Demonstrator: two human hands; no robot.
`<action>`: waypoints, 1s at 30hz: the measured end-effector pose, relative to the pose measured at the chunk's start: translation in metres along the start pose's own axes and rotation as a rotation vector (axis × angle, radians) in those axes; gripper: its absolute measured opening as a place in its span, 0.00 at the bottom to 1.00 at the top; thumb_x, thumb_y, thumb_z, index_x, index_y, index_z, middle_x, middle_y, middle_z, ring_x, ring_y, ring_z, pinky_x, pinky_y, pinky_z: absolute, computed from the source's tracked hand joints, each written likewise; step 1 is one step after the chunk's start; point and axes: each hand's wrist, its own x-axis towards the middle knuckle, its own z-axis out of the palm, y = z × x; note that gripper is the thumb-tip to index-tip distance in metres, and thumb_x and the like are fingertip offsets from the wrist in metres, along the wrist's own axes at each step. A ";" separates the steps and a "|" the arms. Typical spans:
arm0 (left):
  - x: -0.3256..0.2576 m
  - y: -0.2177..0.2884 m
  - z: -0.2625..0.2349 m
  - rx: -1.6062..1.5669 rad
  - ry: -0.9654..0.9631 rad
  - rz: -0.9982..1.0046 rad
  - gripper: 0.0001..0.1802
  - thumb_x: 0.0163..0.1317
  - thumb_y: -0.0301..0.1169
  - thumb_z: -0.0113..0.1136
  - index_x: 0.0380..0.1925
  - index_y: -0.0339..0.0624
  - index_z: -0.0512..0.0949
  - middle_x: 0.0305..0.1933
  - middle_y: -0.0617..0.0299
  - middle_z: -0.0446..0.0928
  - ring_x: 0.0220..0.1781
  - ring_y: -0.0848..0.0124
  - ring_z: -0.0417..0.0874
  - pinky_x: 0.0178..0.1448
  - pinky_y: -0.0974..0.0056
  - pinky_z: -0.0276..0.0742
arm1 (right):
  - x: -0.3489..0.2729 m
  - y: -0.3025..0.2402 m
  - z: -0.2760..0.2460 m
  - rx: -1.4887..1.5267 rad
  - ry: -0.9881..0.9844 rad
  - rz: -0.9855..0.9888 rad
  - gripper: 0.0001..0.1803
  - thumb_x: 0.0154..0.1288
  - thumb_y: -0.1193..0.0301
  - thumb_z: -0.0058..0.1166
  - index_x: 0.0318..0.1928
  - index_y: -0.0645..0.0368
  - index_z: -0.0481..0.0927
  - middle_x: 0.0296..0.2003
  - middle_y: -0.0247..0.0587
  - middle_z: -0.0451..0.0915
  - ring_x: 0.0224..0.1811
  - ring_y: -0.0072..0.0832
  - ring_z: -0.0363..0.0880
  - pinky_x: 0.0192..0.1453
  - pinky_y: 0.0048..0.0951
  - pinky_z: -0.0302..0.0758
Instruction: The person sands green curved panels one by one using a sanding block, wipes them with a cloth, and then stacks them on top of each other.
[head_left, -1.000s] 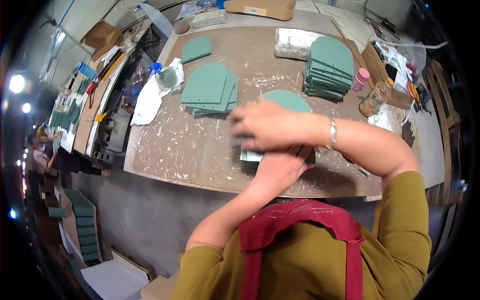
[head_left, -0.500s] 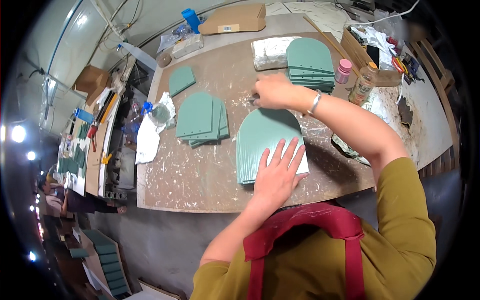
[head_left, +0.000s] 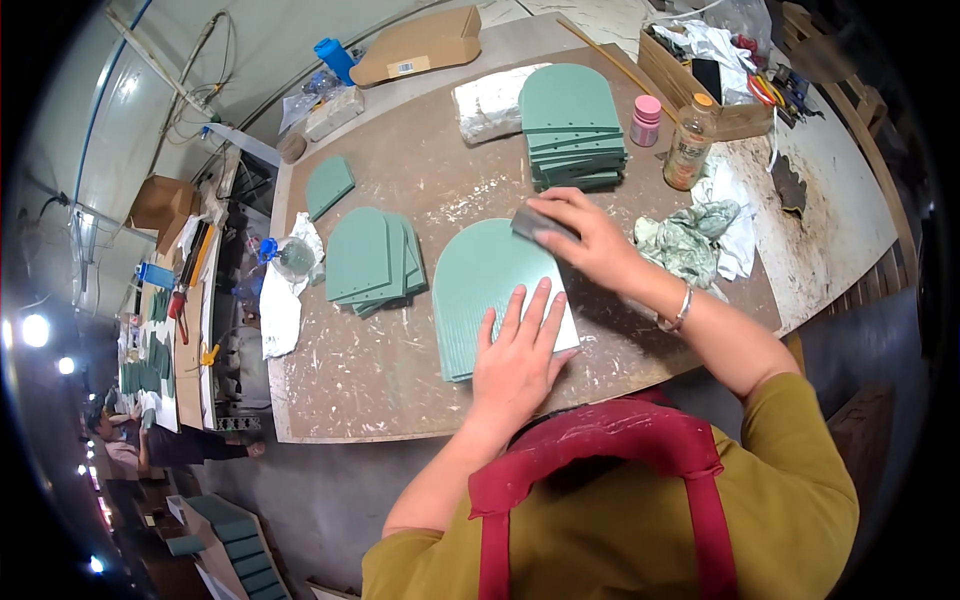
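A pile of green arch-topped panels (head_left: 485, 265) lies before me on the brown worktop. My left hand (head_left: 520, 350) is flat on the top panel, fingers spread, near its lower right side. In my right hand (head_left: 590, 235) is a grey sanding block (head_left: 543, 227), gripped between thumb and fingers. The block sits against the upper right curved edge of the top panel. A second pile of green panels (head_left: 358, 255) is to the left, with a single small green panel (head_left: 330, 186) behind it. At the back stands a taller stack of green panels (head_left: 570, 100).
Right of the tall stack are a pink jar (head_left: 646, 122), a bottle with an orange cap (head_left: 690, 145) and a crumpled cloth (head_left: 690, 240). A white wrapped block (head_left: 495, 105) lies behind. A cardboard box (head_left: 415, 47) lies at the far edge. Another person (head_left: 150, 440) is at a bench far left.
My right hand has come back toward me and right, bringing the grey sanding block onto the top panel's edge. My left hand stays on the panel. The whole view has shifted slightly.
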 end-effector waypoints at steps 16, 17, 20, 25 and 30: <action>-0.003 0.006 0.009 0.050 0.089 -0.071 0.42 0.56 0.50 0.68 0.66 0.38 0.70 0.74 0.53 0.67 0.72 0.55 0.70 0.72 0.48 0.62 | -0.008 -0.002 -0.007 0.030 0.083 -0.058 0.26 0.67 0.58 0.59 0.62 0.55 0.77 0.58 0.51 0.73 0.61 0.48 0.75 0.65 0.42 0.72; -0.004 0.006 0.008 0.049 0.090 -0.070 0.42 0.56 0.50 0.68 0.66 0.38 0.70 0.74 0.53 0.67 0.72 0.55 0.70 0.72 0.48 0.62 | -0.023 -0.021 -0.014 0.025 -0.065 -0.011 0.27 0.68 0.63 0.59 0.63 0.61 0.74 0.61 0.53 0.71 0.67 0.46 0.69 0.71 0.40 0.65; -0.012 0.010 0.003 0.110 0.086 -0.017 0.36 0.58 0.48 0.67 0.62 0.39 0.74 0.70 0.54 0.71 0.69 0.56 0.73 0.70 0.48 0.66 | -0.055 -0.018 -0.029 0.175 -0.084 0.078 0.26 0.68 0.64 0.59 0.63 0.61 0.74 0.63 0.52 0.71 0.68 0.45 0.69 0.72 0.39 0.64; -0.023 -0.017 -0.040 0.082 0.324 0.163 0.23 0.59 0.28 0.65 0.56 0.36 0.79 0.56 0.50 0.82 0.56 0.54 0.84 0.59 0.54 0.80 | -0.090 0.020 -0.060 0.248 0.175 0.247 0.24 0.68 0.65 0.60 0.61 0.63 0.76 0.59 0.47 0.74 0.63 0.37 0.72 0.69 0.34 0.66; 0.038 -0.091 -0.097 -0.467 0.809 -0.477 0.13 0.78 0.31 0.47 0.48 0.32 0.77 0.36 0.61 0.78 0.37 0.76 0.73 0.44 0.68 0.72 | -0.124 0.040 -0.077 0.333 0.198 0.355 0.24 0.69 0.70 0.57 0.63 0.63 0.75 0.61 0.44 0.73 0.64 0.33 0.71 0.69 0.31 0.65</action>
